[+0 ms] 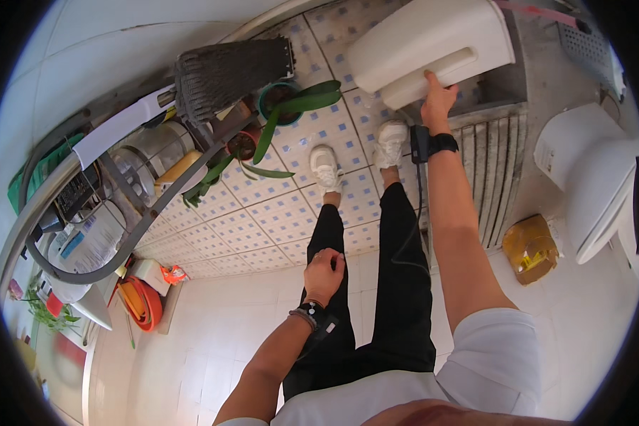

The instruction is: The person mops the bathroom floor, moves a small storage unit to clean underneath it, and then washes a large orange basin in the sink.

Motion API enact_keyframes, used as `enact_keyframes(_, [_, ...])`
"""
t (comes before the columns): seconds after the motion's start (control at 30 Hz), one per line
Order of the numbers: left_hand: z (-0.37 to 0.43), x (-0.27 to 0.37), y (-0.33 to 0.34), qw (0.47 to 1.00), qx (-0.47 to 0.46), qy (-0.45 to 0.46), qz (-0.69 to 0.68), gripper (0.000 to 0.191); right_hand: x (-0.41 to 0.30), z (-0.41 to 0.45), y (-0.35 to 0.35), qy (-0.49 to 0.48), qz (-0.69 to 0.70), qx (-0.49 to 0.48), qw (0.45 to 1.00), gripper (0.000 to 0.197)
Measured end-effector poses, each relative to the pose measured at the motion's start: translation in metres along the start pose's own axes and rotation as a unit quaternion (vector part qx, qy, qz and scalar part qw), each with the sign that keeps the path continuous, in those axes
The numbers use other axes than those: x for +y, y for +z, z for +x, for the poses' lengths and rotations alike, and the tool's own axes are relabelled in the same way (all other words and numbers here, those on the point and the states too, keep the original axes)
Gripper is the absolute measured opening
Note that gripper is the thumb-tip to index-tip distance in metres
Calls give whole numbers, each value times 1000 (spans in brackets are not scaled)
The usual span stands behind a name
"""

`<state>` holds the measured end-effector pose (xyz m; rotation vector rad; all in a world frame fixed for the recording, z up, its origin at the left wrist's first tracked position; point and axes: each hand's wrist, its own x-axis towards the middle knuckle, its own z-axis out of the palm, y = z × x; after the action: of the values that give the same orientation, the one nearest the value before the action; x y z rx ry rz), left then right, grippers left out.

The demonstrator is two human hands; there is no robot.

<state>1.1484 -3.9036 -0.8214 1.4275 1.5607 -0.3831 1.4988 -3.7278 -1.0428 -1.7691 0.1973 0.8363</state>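
Observation:
My right hand [437, 105] grips the lower side of a cream plastic container [420, 40], thumb against its long raised ridge; the fingertips are partly hidden. This container is tilted at the top right, beside a grey ledge [503, 80] above a ribbed grey panel [490, 160]. Over my left thigh hangs my left hand [324, 274], fingers loosely curled, with nothing visible in it. Both wrists wear black straps with small devices, and a cable runs down from the right one.
Potted plants with long green leaves [269, 133] and a grey mop head [229, 74] are left of my feet. A metal rack [138, 223] holds containers. On the right are a white toilet [591, 160] and a torn yellow-brown package [530, 250]. An orange basin [152, 303] stands lower left.

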Motion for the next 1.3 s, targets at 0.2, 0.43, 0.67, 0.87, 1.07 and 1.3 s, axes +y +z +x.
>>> enact_keyframes(0.2, [-3,-8,1,1000,-7,-15,-3,14,28,-6,47,-213,72,27,974,77])
enact_keyframes(0.43, [-6,-18,1,999,-22,-33,-14,14,91,-35,53,-303,-109,57,945,78])
enact_keyframes(0.67, [-4,-15,-1,999,4,-30,-11,14,190,-25,27,-176,-219,51,958,51])
enact_keyframes(0.87, [-8,-19,3,999,-1,-26,-19,13,186,11,62,-221,-114,-51,967,49])
enact_keyframes(1.07, [-8,-11,2,1000,13,-20,-2,14,90,1,108,-230,-442,-171,850,73])
enact_keyframes(1.3, [-10,-1,-6,1000,26,14,-6,14,55,-23,-26,-206,-507,-225,807,64])
